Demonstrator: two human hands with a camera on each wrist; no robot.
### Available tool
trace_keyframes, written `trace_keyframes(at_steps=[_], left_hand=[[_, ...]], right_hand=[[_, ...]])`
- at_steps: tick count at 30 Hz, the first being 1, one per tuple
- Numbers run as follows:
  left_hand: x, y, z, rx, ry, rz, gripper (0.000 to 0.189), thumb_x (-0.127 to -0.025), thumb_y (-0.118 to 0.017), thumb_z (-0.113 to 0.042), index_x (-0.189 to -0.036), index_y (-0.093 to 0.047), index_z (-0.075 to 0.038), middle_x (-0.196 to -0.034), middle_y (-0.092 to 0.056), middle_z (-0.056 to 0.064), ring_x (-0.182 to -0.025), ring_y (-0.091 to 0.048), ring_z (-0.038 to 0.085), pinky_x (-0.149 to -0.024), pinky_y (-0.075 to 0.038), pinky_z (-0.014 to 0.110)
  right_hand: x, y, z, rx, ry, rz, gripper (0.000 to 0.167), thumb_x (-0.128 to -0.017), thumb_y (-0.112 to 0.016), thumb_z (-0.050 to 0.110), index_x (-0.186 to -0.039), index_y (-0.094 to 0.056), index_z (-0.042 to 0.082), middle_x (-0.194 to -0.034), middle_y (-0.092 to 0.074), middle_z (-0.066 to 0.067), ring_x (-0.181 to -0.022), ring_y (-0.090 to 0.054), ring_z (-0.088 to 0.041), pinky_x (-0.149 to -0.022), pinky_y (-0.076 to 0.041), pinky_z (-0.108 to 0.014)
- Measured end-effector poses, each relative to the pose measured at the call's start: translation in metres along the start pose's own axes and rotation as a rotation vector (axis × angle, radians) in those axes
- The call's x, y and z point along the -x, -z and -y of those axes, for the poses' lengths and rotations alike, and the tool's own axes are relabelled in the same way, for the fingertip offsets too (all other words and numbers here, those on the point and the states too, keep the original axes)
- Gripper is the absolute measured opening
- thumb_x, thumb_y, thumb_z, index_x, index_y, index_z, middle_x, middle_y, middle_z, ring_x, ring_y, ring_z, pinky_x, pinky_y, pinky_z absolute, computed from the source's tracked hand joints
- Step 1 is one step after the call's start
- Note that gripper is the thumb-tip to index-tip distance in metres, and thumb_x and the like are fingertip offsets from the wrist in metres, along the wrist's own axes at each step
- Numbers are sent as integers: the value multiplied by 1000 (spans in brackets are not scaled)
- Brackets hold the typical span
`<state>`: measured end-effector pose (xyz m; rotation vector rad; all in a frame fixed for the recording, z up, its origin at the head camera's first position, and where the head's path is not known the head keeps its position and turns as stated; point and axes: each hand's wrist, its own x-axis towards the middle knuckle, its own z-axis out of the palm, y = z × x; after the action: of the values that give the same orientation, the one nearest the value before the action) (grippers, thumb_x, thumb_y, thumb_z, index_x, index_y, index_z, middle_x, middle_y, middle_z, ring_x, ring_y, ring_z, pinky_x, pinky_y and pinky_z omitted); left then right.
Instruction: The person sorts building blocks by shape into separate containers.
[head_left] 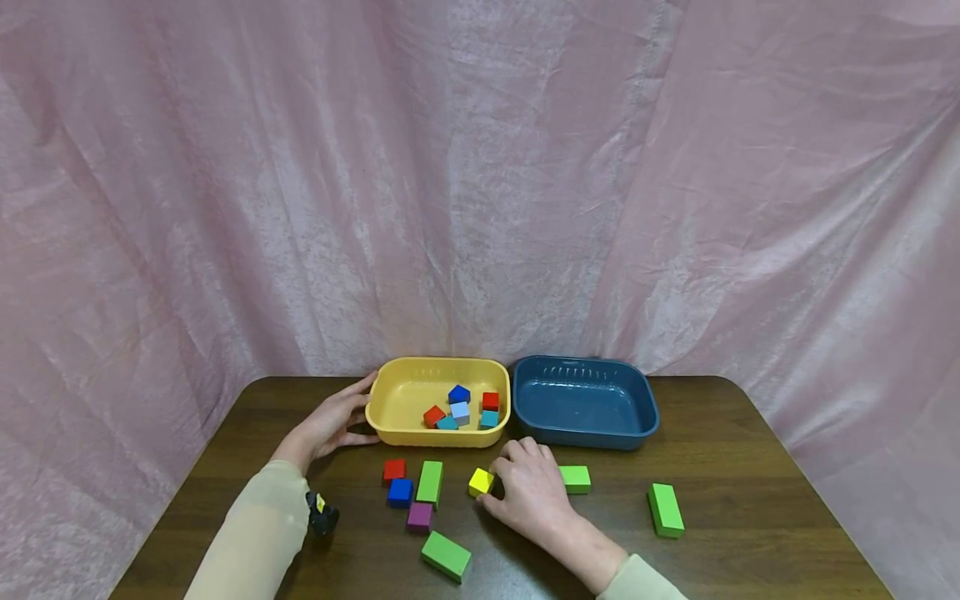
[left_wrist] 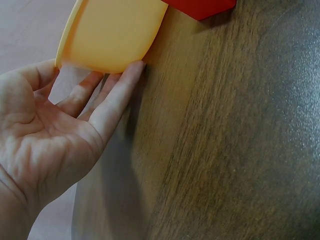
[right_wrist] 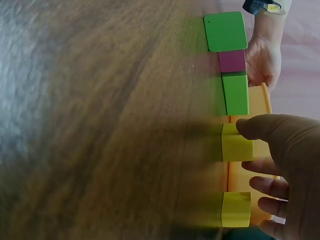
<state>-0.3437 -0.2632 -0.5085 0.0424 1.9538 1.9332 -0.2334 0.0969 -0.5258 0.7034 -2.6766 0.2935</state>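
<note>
In the head view my left hand (head_left: 330,423) holds the left end of a yellow plastic basket (head_left: 390,363), thumb and fingers spread along its end wall. The basket's corner (left_wrist: 112,40) fills the top of the left wrist view. Inside lie several red, blue, teal and pale blue blocks (head_left: 460,413). My right hand (head_left: 531,492) is low over the table, its thumb and index finger pinching a yellow cube (head_left: 480,482). In the right wrist view this yellow cube (right_wrist: 237,147) still appears at table level. A second yellow block (right_wrist: 236,210) sits below the other fingers, hidden in the head view.
A dark blue basket (head_left: 585,437) adjoins the yellow one. Left of my right hand lie a red cube (head_left: 394,470), a blue cube (head_left: 401,493), a purple cube (head_left: 420,517) and green blocks (head_left: 430,483). More green blocks (head_left: 666,510) lie rightward. A pink curtain (head_left: 480,183) hangs behind.
</note>
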Motion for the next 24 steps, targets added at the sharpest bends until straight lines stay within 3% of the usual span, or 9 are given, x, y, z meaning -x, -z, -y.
trace_keyframes(at_steps=[24], left_hand=[[1,0,0,1,5,1,61,-112,-41,-23,-165,-15,-35,-165,-22,17,-131,-51,39,-95,-53,59]], right_hand=[[2,4,1,-51,-8,-47,33,-76,-85,44,-95,-79,17,-97,-62,3,-95,-51,-21,-84,-45,-41]])
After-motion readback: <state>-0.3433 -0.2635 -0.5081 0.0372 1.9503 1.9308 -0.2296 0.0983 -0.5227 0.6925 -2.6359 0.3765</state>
